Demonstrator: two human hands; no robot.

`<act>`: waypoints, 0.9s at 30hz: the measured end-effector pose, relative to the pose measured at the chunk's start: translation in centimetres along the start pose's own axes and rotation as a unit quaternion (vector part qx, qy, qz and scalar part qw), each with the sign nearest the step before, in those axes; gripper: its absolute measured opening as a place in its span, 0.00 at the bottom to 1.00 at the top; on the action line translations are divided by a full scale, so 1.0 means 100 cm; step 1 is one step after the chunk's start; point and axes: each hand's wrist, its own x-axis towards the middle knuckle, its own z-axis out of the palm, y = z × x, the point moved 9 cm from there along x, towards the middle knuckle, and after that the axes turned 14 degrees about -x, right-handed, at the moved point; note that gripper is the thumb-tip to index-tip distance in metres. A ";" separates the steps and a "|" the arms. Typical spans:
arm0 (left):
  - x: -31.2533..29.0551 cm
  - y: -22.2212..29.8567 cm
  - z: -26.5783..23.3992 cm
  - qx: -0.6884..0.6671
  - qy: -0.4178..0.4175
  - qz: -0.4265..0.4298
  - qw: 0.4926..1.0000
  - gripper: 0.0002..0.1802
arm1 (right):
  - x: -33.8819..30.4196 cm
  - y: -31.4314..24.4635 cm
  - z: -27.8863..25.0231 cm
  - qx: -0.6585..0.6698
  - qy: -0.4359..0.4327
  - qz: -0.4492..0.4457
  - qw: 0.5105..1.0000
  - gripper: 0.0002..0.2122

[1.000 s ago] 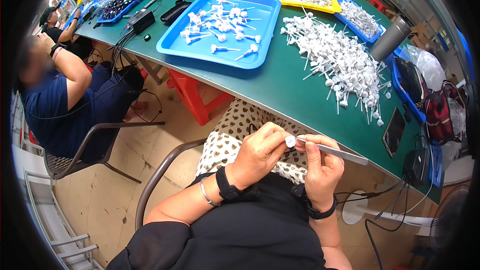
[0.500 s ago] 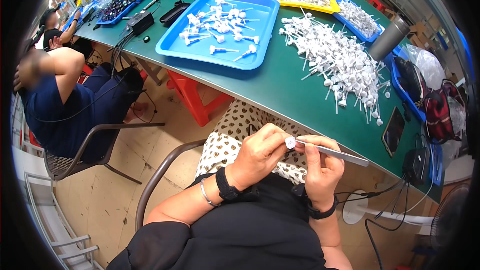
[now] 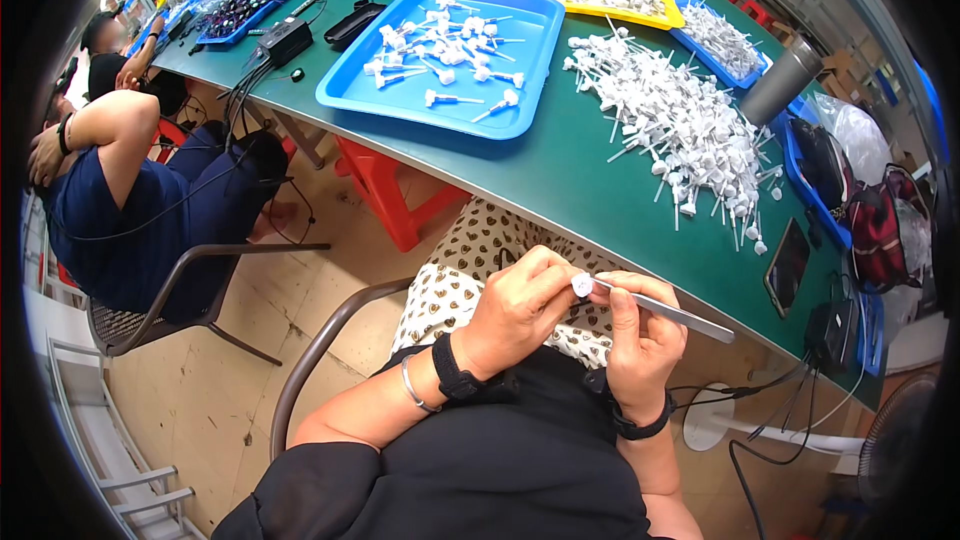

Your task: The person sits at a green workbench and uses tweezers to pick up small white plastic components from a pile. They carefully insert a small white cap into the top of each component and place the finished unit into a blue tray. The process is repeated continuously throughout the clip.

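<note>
Above my lap, my left hand (image 3: 517, 312) is closed in a pinch around a small white plastic part with a round head (image 3: 582, 284). The rest of that part is hidden by my fingers. My right hand (image 3: 642, 342) grips a pair of metal tweezers (image 3: 692, 319), whose tip end reaches the edge of the white head. Whether the tip is inside the head or only against it, I cannot tell. On the green table lies a heap of similar white parts with thin stems (image 3: 690, 130). A blue tray (image 3: 400, 116) to its left holds several more.
Yellow trays (image 3: 610, 13) and another blue tray (image 3: 745, 80) of white parts stand farther back. A grey bottle (image 3: 782, 82), a phone (image 3: 788, 262) and a bag (image 3: 884, 228) are at the right. A seated person (image 3: 140, 210) is at the left, near a red stool (image 3: 385, 195).
My hands, the white part and the tweezers stay almost in place. The seated person at the left has shifted their head and arm slightly; the view has moved a little.
</note>
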 end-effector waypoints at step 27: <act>-0.003 -0.016 0.007 -0.062 -0.025 -0.057 0.996 0.07 | 0.006 0.011 -0.003 0.010 -0.059 0.064 0.996 0.04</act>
